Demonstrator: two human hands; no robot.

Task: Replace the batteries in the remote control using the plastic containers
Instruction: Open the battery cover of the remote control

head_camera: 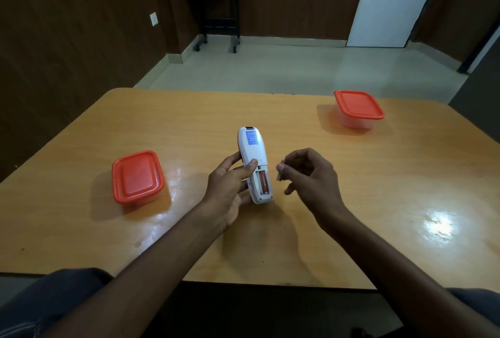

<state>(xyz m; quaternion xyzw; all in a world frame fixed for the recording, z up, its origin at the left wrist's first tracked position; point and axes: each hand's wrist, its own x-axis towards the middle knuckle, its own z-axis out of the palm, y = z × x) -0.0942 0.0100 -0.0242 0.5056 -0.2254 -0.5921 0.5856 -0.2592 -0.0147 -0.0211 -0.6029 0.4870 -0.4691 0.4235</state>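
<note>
My left hand [230, 188] grips a white remote control [254, 159] above the middle of the table, its back facing up. The battery compartment is uncovered, and one reddish battery [263, 182] lies in its right slot; the left slot looks empty. Just right of the remote hovers my right hand [308, 175], apart from it, with its fingers curled toward the thumb. A pale blur at the fingertips may be a small item or just nails. Two clear plastic containers with red lids stand closed: one at the left [138, 176], one at the far right [358, 107].
The orange wooden table [378, 202] has its front edge close to my lap. Beyond its far edge lie a tiled floor, a dark side table on wheels [216, 12] and a white door [392, 2].
</note>
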